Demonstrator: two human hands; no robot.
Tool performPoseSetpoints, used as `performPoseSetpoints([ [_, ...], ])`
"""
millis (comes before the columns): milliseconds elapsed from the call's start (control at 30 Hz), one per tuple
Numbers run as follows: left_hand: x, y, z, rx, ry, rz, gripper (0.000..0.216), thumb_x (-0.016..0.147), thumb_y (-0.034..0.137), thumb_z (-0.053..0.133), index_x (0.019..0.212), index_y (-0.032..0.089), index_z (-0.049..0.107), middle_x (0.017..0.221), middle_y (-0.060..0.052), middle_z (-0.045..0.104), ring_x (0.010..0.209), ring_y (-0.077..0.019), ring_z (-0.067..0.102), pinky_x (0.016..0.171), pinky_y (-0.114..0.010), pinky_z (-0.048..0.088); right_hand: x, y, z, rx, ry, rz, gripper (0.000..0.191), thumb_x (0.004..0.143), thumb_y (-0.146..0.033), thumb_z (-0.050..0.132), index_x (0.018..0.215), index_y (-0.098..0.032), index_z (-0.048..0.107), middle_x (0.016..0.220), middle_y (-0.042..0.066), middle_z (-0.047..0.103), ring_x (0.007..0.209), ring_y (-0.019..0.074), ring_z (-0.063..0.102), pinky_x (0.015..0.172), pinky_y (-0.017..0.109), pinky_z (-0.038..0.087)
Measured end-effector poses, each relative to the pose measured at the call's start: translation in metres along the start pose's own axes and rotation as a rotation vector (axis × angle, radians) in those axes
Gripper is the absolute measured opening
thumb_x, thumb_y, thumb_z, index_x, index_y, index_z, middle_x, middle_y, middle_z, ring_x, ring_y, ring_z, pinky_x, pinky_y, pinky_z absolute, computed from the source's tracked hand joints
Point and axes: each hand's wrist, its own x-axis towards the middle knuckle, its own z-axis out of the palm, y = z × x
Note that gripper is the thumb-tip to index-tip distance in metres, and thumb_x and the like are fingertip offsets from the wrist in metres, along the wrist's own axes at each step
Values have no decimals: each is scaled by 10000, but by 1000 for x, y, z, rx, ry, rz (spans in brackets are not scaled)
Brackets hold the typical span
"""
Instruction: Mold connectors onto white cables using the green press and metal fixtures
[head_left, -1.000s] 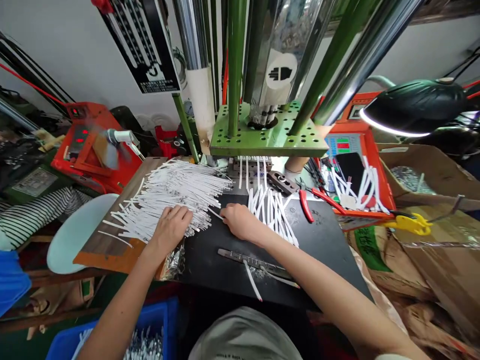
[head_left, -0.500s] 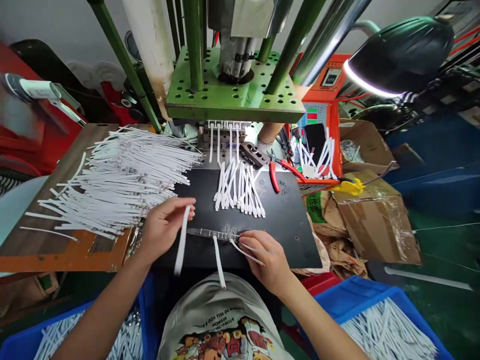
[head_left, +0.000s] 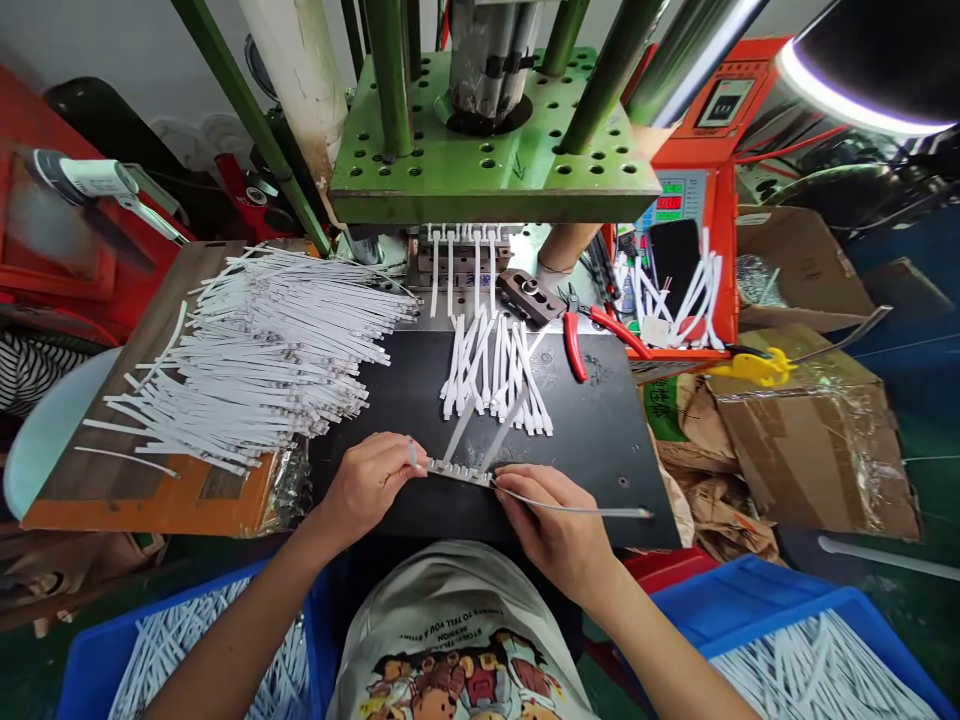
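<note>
My left hand (head_left: 369,484) pinches the left end of a slim metal fixture bar (head_left: 461,473) on the black work mat (head_left: 600,420); a short white strip pokes up between its fingers. My right hand (head_left: 553,528) is closed on the bar's right end and on a thin white strip (head_left: 577,509) that runs off to the right. Two white strips rise from the bar toward the far side. A small bunch of white cable pieces (head_left: 495,375) lies just beyond the bar. A big pile of white strips (head_left: 259,355) covers the wooden board on the left.
A green press plate (head_left: 491,170) with steel columns stands over a mould (head_left: 465,262) holding several white pieces. Red pliers (head_left: 581,340) and a metal block (head_left: 531,295) lie at the mat's far right. Blue bins (head_left: 787,640) of white strips sit at both lower corners; cardboard boxes (head_left: 810,430) on the right.
The view tilted down and closer. Both hands came together at the fixture bar; the strips that hung toward me now point away, and the right hand drew one strip out to the right.
</note>
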Motion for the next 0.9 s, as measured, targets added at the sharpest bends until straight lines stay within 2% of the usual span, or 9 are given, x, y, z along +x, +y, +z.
performPoseSetpoints([
  [100,-2,0,0,-9,17,-13,119,938,189,577,879,193,681,867,-59,724,846,-175,693,769,-295,552,1,-1,-4,3,-46,18,117,949,-147,507,996,-204,596,952,68,702,830,181,661,738,307,526],
  [200,-4,4,0,90,-6,0,111,934,183,576,877,191,671,895,-58,715,835,-164,684,755,-283,539,1,-1,-5,-20,-88,21,115,954,-150,491,974,-198,594,943,67,699,804,179,657,723,306,525],
  [333,-8,7,1,189,-32,114,110,914,131,579,949,197,660,898,-38,721,885,-167,677,822,-309,522,-6,0,-6,-93,-97,-105,193,956,-131,461,1108,-175,573,1035,101,700,904,201,666,781,322,527],
  [433,-10,5,3,196,-8,131,134,912,114,573,984,195,652,916,-41,726,895,-171,678,828,-317,519,-8,0,-7,-139,-75,-157,224,960,-132,445,1151,-148,560,1069,124,700,968,217,667,824,327,531],
  [600,-14,6,8,208,24,161,132,900,97,582,972,188,644,913,-45,723,858,-172,675,795,-312,511,-1,-10,-8,-201,-86,-187,261,976,-168,363,1090,-135,597,1016,140,708,925,230,674,800,333,545],
  [700,-19,12,7,200,47,130,138,918,99,533,943,188,634,883,-41,709,828,-169,665,778,-306,512,1,-14,-16,-214,-186,-123,232,958,-152,386,1008,-167,613,966,109,703,841,205,670,741,303,542],
  [733,-20,13,5,188,25,110,158,921,93,506,935,191,629,874,-39,701,818,-168,659,769,-301,514,4,-11,-20,-206,-248,-90,206,940,-129,416,965,-181,613,931,86,699,790,188,663,695,281,532],
  [800,-16,14,-3,153,-111,83,229,911,67,455,993,201,621,932,-47,692,858,-168,653,785,-291,522,20,2,-33,-179,-388,-66,171,897,-92,488,920,-202,617,876,41,687,719,155,645,634,240,502],
  [900,18,3,-27,129,-360,95,366,901,52,423,1178,228,585,1128,-59,661,1030,-167,636,894,-273,518,76,33,-55,-316,-446,-27,156,872,-99,571,948,-208,652,879,30,689,752,146,654,680,226,491],
])
